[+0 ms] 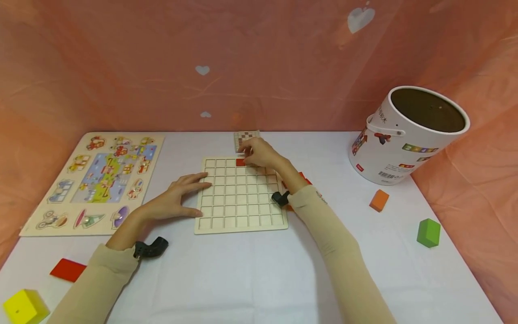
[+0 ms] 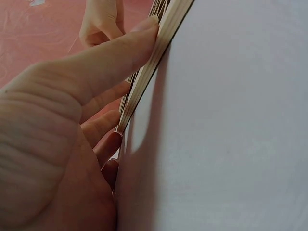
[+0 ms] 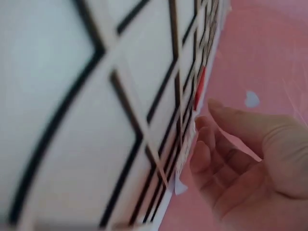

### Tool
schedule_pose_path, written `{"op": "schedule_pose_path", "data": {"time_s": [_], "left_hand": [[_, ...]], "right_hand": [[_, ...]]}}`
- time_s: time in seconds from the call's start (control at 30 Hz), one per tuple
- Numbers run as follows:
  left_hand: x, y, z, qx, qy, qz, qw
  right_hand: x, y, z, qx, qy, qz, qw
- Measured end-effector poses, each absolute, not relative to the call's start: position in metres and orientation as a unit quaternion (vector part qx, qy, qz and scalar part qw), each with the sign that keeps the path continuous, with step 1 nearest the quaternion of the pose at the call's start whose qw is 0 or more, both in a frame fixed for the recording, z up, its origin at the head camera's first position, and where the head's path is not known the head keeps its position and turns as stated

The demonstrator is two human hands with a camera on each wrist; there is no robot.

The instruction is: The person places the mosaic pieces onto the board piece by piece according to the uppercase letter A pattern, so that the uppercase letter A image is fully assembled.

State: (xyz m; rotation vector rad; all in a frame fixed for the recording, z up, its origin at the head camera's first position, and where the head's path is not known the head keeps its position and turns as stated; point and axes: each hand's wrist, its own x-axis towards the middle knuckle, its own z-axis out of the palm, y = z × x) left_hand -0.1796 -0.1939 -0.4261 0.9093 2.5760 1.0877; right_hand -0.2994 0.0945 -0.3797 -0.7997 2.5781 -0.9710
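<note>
A pale wooden grid board [image 1: 236,198] lies on the table. My left hand [image 1: 178,198] touches its left side with extended fingers; in the left wrist view the thumb [image 2: 115,60] rests on the board's edge [image 2: 151,62]. A red tile [image 1: 240,162] sits in the grid's back row. Just over that row is my right hand [image 1: 261,153], its fingers loosely bent. The right wrist view shows nothing between thumb and fingers, and the red tile [image 3: 200,89] close to the thumb tip. Behind the board lies a small checkered card [image 1: 246,134], partly hidden by the right hand.
Red pieces [image 1: 305,178] lie partly under the right forearm. A white bucket [image 1: 388,153] stands at the back right, near an orange block [image 1: 379,200] and a green block [image 1: 428,233]. Left are a picture puzzle [image 1: 158,153], a red piece [image 1: 66,270] and a yellow block [image 1: 26,307].
</note>
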Motion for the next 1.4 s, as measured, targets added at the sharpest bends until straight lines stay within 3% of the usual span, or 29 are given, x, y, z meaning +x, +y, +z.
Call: {"op": "schedule_pose_path", "data": {"time_s": [0.17, 0.43, 0.63, 1.03, 1.4], "left_hand": [[-0.181, -0.191, -0.427, 0.311, 0.871, 0.367, 0.102], [-0.18, -0.193, -0.426, 0.306, 0.872, 0.369, 0.101], [-0.179, -0.192, -0.426, 0.308, 0.871, 0.368, 0.105], [-0.177, -0.196, -0.425, 0.307, 0.872, 0.367, 0.103], [-0.18, -0.196, -0.426, 0.306, 0.871, 0.367, 0.109]], "right_hand": [[-0.298, 0.128, -0.372, -0.296, 0.869, -0.378, 0.122], [-0.278, 0.203, -0.364, -0.286, 0.868, -0.356, 0.193], [-0.262, 0.238, -0.372, -0.258, 0.875, -0.359, 0.195], [-0.261, 0.242, -0.387, -0.252, 0.874, -0.365, 0.198], [-0.268, 0.23, -0.377, -0.273, 0.873, -0.366, 0.173]]}}
